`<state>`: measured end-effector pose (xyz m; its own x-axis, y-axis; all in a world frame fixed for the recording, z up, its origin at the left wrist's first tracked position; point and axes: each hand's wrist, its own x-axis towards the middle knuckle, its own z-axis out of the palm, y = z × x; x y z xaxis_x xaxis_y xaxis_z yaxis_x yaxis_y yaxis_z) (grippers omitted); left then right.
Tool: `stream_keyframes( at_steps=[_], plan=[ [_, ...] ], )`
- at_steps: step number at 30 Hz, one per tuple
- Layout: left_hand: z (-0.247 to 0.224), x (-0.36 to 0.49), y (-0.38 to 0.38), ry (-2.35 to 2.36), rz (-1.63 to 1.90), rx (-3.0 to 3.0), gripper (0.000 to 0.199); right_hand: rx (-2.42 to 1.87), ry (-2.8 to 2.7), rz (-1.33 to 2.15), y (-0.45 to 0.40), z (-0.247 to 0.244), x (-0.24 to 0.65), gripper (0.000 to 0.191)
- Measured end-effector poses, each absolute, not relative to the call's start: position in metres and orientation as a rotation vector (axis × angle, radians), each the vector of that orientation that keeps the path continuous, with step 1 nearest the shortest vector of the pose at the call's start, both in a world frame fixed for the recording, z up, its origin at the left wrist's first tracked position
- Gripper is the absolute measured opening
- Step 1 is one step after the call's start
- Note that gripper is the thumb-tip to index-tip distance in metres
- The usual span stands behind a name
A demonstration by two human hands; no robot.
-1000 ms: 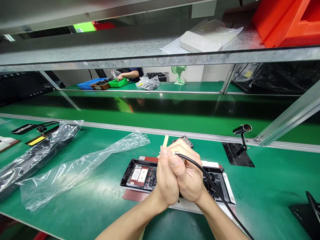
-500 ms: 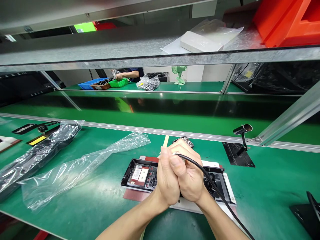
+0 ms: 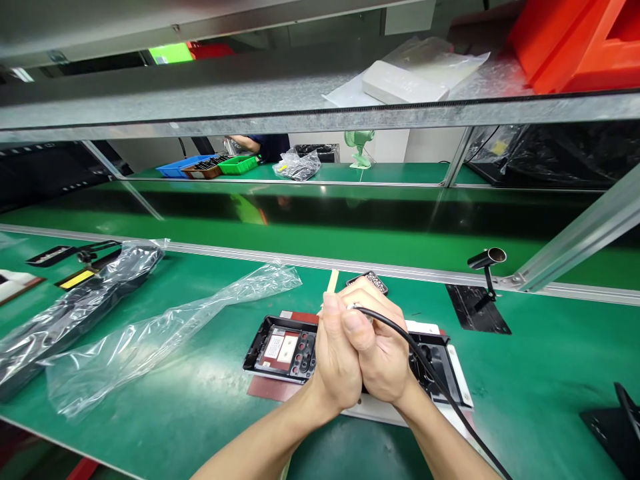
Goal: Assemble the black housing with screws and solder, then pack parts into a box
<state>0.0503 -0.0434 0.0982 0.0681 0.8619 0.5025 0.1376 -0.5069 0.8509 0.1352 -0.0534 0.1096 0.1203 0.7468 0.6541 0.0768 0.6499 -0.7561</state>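
Observation:
My left hand (image 3: 337, 360) and my right hand (image 3: 383, 347) are closed together, thumbs side by side on top. Between them is a corded tool; its body is hidden by my fingers. Its black cable (image 3: 425, 367) leaves a small metal end by my thumbs and passes over my right forearm. Below my hands lies a long black housing (image 3: 255, 343) with a white rim, its inner side up. Round holes and white labels show at its left end. My hands cover its middle. Under it is a reddish-brown board (image 3: 273, 389).
Past my hands lie a pale yellow strip (image 3: 333, 280) and a small tray of metal parts (image 3: 384, 287). Clear plastic (image 3: 170, 327) and a bagged black part (image 3: 85, 307) lie left. A tube on a bracket (image 3: 486, 259) stands right. A metal shelf (image 3: 225, 120) hangs overhead.
My hands stay clasped in practically the same place over the housing. Across the bench, another person's hand has drawn back from the green bin.

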Motion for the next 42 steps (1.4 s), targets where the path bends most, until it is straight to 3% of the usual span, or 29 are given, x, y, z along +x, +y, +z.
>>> stream_keyframes(
  at_steps=[42],
  plan=[
    [0.0953, 0.0496, -0.0436, 0.970, 1.426, 1.653, 0.061, -0.768, -1.388, 0.552, -0.0544, 0.1135, 0.1340, 0.034]
  ],
)
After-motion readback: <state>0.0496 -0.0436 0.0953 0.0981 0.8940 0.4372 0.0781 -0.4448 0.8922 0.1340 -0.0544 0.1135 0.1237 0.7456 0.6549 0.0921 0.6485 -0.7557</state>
